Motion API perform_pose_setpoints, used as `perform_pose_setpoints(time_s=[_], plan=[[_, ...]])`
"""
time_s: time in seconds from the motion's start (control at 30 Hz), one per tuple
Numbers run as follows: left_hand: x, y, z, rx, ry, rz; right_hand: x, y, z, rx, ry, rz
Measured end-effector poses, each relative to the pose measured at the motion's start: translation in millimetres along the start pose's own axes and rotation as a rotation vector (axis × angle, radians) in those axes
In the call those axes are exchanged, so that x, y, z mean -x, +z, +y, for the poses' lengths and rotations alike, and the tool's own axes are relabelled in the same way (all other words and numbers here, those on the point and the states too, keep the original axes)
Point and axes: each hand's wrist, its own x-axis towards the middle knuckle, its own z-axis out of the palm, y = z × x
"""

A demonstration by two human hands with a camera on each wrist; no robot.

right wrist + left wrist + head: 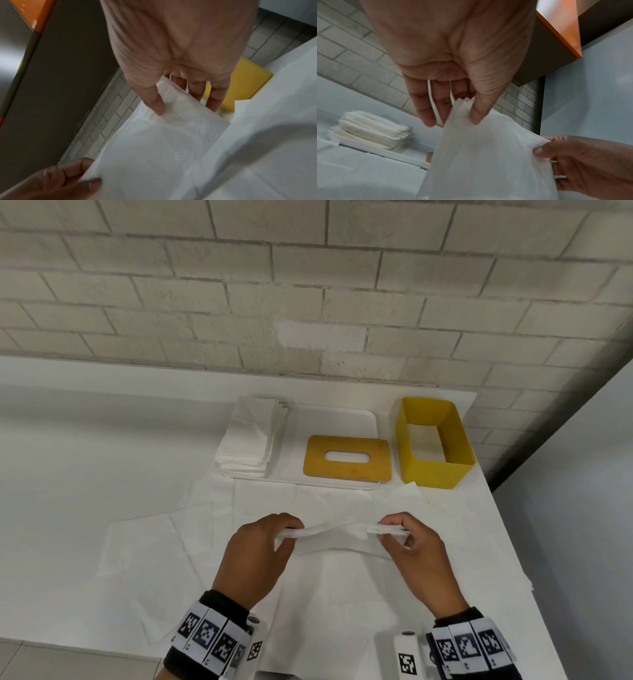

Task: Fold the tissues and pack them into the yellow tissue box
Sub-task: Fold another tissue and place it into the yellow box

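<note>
A white tissue (337, 534) hangs stretched between my two hands above the table's middle. My left hand (274, 534) pinches its left end between thumb and fingers; the left wrist view shows that pinch on the tissue (484, 155). My right hand (399, 529) pinches the right end, and the right wrist view shows the thumb pressed on the tissue (164, 135). The yellow tissue box (433, 443) stands open and without tissues at the back right, also visible as the yellow box (245, 83). A stack of folded tissues (250, 436) sits at the back left, seen again as the stack (373, 129).
A wooden lid (347, 458) with an oval slot lies on a white tray (329, 419) between stack and box. Several unfolded tissues (147, 553) lie spread on the white table (68, 457). A brick wall runs behind; the table's right edge is beside the box.
</note>
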Motion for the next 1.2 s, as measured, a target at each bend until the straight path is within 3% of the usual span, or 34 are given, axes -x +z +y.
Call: perform_pose_setpoints(time_s=[0.17, 0.3, 0.47, 0.6, 0.67, 0.83, 0.97, 1.2], plan=[[2.0, -1.2, 1.7, -0.074, -0.012, -0.063, -2.8, 2.4, 1.9, 0.047, 0.039, -0.015], [-14.4, 3.7, 21.8, -0.236, 0.118, -0.125, 0.9, 2.6, 16.4, 0.097, 0.107, -0.022], [-50.9, 28.3, 65.9, -0.490, 0.219, -0.316, -1.9, 2.3, 18.4, 0.074, 0.092, 0.009], [-70.7, 45.5, 80.9, -0.564, 0.153, -0.493, -5.5, 2.1, 10.8, 0.048, 0.055, -0.008], [-76.2, 43.1, 77.9, -0.455, 0.110, -0.521, -6.3, -3.1, 5.0, -0.031, 0.070, -0.006], [-84.4, 17.1, 58.5, 0.152, 0.018, -0.480, -14.3, -27.1, -26.2, -0.472, 0.092, -0.023], [-85.0, 13.7, 66.9, 0.599, -0.178, -0.419, -26.8, -13.9, -54.4, -0.498, 0.036, -0.083], [-75.4, 44.1, 72.7, 0.444, -0.128, -0.186, -39.4, 15.2, -66.7, -0.341, -0.091, 0.132]])
